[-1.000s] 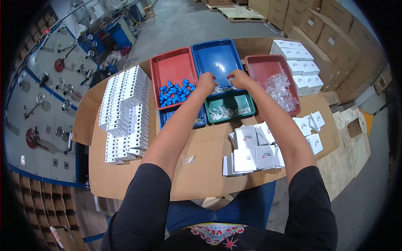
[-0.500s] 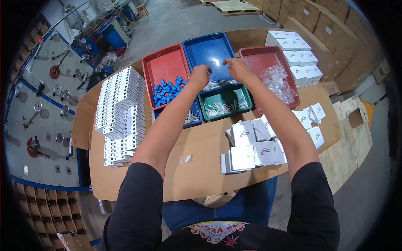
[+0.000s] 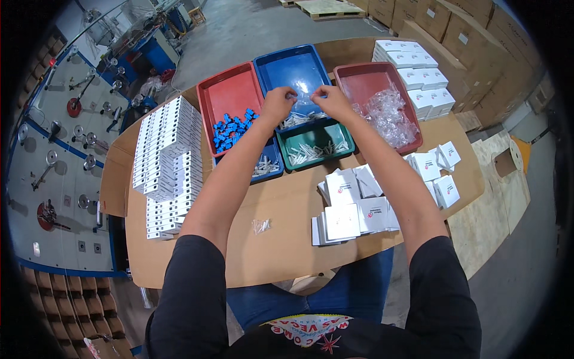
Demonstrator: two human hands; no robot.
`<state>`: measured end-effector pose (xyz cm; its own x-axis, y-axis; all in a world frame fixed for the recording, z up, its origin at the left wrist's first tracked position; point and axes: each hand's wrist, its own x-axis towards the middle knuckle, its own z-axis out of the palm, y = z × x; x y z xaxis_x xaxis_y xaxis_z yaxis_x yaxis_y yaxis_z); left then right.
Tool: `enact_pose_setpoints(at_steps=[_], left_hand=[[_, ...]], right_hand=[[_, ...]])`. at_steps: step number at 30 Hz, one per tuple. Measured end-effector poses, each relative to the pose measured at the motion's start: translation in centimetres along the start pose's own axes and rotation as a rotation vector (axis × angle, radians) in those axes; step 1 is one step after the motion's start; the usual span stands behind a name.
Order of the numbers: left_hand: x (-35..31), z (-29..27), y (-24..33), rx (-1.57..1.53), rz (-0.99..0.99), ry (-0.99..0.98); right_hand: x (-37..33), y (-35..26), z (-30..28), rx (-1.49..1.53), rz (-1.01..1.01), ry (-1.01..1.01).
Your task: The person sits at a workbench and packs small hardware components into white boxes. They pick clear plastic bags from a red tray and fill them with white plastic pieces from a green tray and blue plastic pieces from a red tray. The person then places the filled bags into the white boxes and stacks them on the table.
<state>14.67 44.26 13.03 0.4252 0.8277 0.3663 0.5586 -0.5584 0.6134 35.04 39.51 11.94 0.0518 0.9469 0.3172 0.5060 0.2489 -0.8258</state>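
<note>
Over the blue tray (image 3: pixel 292 60), my left hand (image 3: pixel 278 105) and my right hand (image 3: pixel 332 102) face each other, fingertips closed in a pinch. Between them stretches a thin clear plastic bag (image 3: pixel 304 100), hard to make out against the blue. White plastic pieces (image 3: pixel 296 119) lie in the near end of that tray, just under my hands. A green tray (image 3: pixel 287 163) in front holds slender white pieces (image 3: pixel 311 152). Crumpled clear plastic bags (image 3: pixel 391 116) fill part of the red tray (image 3: pixel 359 70) to the right.
Small blue parts (image 3: pixel 233 130) lie in the left red tray (image 3: pixel 230 84). A smaller blue tray (image 3: pixel 269 175) holds white pieces. White boxes (image 3: pixel 170 143) are stacked at left, more (image 3: pixel 415 75) at far right. Flat white packets (image 3: pixel 353 209) and a small clear bag (image 3: pixel 261 226) lie on the cardboard (image 3: pixel 275 257).
My hands have drawn closer together and a little lower over the blue tray. Clear plastic now shows between their fingertips. The whole view has shifted slightly.
</note>
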Motion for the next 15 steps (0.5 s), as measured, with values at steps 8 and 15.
enact_pose_setpoints(at_steps=[8, 15], left_hand=[[-4.2, -2.9, 3.6, -0.720, -0.347, -0.124], [-17.4, -13.2, 11.9, -0.451, -0.254, -0.272]], right_hand=[[-3.9, -3.3, 0.0, 0.802, 0.314, -0.216], [-5.0, 1.2, -6.1, 0.766, 0.421, -0.003]])
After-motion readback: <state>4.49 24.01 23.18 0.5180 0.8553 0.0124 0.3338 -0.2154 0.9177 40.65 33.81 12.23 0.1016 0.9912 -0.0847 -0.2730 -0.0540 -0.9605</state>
